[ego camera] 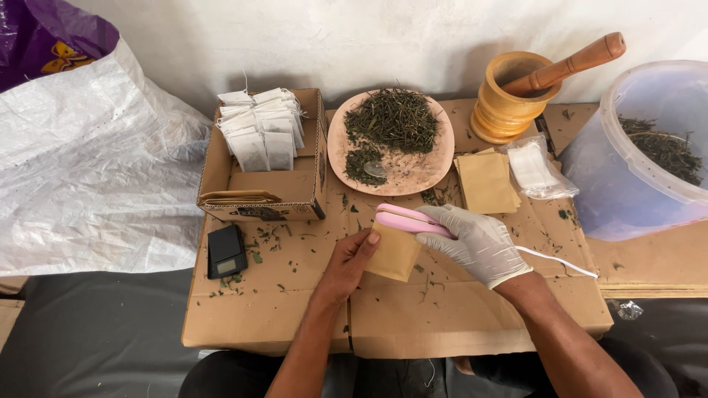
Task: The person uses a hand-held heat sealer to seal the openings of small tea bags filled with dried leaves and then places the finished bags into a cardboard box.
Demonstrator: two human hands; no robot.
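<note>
A wooden mortar (507, 99) with its pestle (568, 66) stands behind a plate (435, 166) of dried leaves (392, 119). A cardboard box (291, 188) holds filled tea bags (262, 129). A small black scale (226, 250) sits below it; a translucent bucket (627, 184) stands far right.

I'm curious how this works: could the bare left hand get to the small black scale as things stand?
Probably yes. The scale lies on the cardboard just left of the left hand, with only scattered leaf bits between them. But that hand is holding the tan pouch, so it would have to let go first.
</note>
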